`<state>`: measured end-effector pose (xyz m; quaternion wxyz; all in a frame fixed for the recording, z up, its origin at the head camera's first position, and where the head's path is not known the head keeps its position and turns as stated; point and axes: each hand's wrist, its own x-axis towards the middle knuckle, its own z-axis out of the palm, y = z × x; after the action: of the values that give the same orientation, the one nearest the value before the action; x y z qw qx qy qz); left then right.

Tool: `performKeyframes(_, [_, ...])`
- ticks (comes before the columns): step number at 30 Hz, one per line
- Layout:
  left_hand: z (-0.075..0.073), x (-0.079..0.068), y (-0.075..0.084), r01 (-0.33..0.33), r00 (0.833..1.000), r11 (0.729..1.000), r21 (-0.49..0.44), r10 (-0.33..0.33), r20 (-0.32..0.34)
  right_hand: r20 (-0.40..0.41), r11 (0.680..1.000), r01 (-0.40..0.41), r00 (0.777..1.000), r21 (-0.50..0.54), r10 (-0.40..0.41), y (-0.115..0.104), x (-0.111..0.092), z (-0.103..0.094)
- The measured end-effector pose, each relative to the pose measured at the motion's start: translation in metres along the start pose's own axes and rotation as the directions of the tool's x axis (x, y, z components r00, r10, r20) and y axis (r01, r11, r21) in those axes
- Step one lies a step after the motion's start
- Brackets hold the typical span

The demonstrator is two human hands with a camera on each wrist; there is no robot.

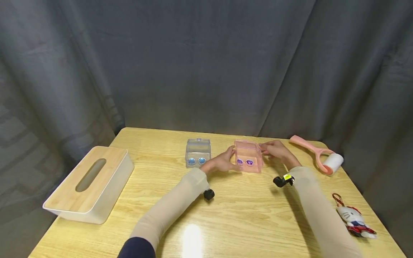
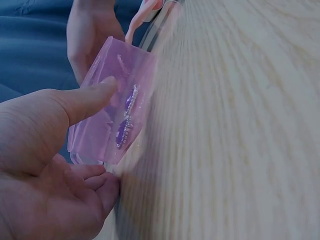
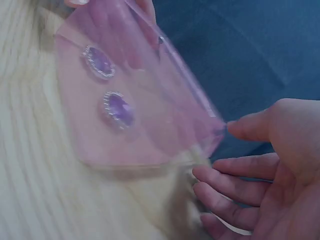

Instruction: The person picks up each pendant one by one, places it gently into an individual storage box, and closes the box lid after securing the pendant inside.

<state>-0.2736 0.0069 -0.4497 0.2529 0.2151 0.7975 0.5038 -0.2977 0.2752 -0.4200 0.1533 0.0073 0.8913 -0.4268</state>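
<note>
A translucent pink box [image 1: 247, 156] with two purple gems [image 3: 118, 109] in sparkling rims is at the back of the table. My left hand [image 1: 222, 160] holds its left side. In the left wrist view, the thumb [image 2: 92, 99] lies across the pink plastic while the other fingers curl by its lower end. At the opposite side, my right hand [image 1: 276, 150] has loosely bent fingers. Its thumb tip [image 3: 242, 126] meets a corner of the box, and its fingertips are right at the edge. Left of my left hand stands a similar grey-blue box [image 1: 198, 153] with two blue gems.
A tissue box [image 1: 93, 182] with a wooden lid stands at the left of the wooden table [image 1: 238, 218]. A pink-handled lint roller [image 1: 317, 154] lies at the back right, with a small plush cat keychain [image 1: 355, 219] nearer me. A grey curtain [image 1: 200, 64] hangs behind.
</note>
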Motion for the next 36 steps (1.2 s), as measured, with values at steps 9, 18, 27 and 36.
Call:
performKeyframes(9, [0.003,0.000,-0.001,-0.022,1.000,0.997,0.075,0.023,-0.014,0.003,0.995,-0.018,1.000,0.100,0.017,0.009,0.010,0.009])
performKeyframes(18, [0.002,0.000,0.002,0.025,1.000,0.989,0.144,-0.024,-0.009,0.052,0.964,-0.016,0.999,0.267,0.002,0.012,0.010,0.005])
performKeyframes(27, [0.002,0.000,0.003,0.042,0.999,0.987,0.154,-0.042,-0.003,0.059,0.943,-0.035,0.998,0.331,0.016,0.010,0.015,0.004])
performKeyframes(36, [0.002,-0.001,0.004,0.032,0.999,0.981,0.193,-0.030,-0.012,-0.002,0.945,0.020,1.000,0.326,-0.021,-0.007,0.010,0.000])
